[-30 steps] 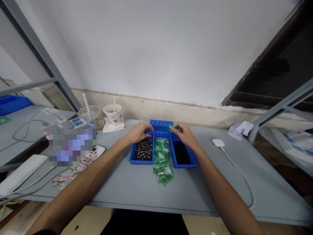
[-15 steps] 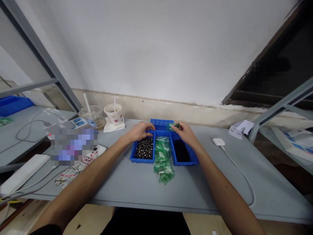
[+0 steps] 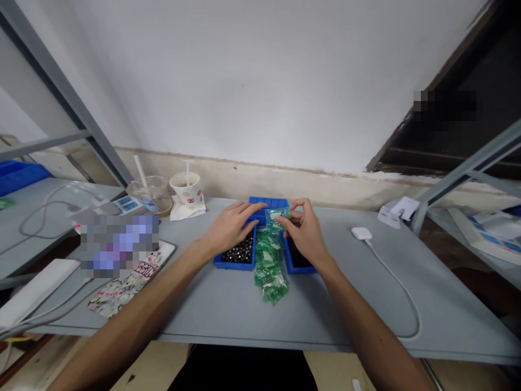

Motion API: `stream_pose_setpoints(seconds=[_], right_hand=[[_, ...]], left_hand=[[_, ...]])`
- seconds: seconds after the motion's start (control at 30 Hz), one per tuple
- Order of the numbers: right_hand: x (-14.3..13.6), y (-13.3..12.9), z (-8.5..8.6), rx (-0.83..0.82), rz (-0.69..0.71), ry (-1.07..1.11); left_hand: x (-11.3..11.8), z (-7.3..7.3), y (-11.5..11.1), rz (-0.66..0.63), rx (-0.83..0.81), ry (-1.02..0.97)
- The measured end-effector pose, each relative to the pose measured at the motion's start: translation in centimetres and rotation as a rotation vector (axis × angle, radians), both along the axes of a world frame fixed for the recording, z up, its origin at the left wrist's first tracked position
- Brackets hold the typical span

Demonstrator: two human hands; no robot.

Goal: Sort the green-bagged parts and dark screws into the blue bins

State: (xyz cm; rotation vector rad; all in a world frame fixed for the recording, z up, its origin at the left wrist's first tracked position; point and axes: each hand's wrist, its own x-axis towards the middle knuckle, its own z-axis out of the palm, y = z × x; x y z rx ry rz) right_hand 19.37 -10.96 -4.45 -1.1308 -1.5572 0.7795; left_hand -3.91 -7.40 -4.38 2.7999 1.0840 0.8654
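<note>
My right hand pinches a small green-tinted clear plastic bag above the blue trays. Close to the bag's left side is my left hand, its thumb and fingers apart with nothing visible between them. Below the left hand, a blue tray holds many small dark metal pieces. Under the right hand stands another blue tray with black contents too dark to make out. Several similar green bags lie overlapped between these trays. A third blue tray stands behind, partly hidden by the hands and the bag.
At the left stand a plastic cup with a straw and a paper cup on a napkin. A patterned sheet or case, a power strip and cables lie nearby. At right are a white charger with its cable and folded white card.
My right hand has brought the green bag left and nearer, over the row of bags. My left hand has moved right from the metal-piece tray's back edge, its fingers extended toward the bag.
</note>
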Motion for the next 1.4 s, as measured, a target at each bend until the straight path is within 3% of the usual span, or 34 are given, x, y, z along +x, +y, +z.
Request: stream_pose_setpoints(seconds=[0.13,0.33,0.53,0.8,1.0,1.17,1.4], right_hand=[[-0.7,-1.5,0.0,0.109,0.030,-0.154],[0.3,-2.0,-0.4,0.307,0.198,-0.518],[0.5,-1.5,-1.2,0.344,0.152,-0.526],[1.1,-0.6,-2.0,0.578,0.013,-0.592],[1.4,-0.5,-1.4,0.765,-0.045,-0.635],[1.0,-0.8,-1.4,0.799,-0.049,-0.706],[0.1,-1.1,-2.3,0.661,-0.159,-0.632]], left_hand=[[0.6,-0.7,-1.7,-0.091,0.158,-0.110],[-0.2,-0.9,-1.4,-0.086,0.248,-0.175],[-0.2,-0.7,-1.2,-0.113,0.206,-0.153],[-0.2,-0.8,-1.3,-0.159,0.206,-0.157],[-0.2,-0.4,-1.4,-0.239,0.260,-0.225],[0.1,-0.8,-1.5,-0.224,0.252,-0.268],[0.2,-1.9,-1.2,-0.176,0.228,-0.447]])
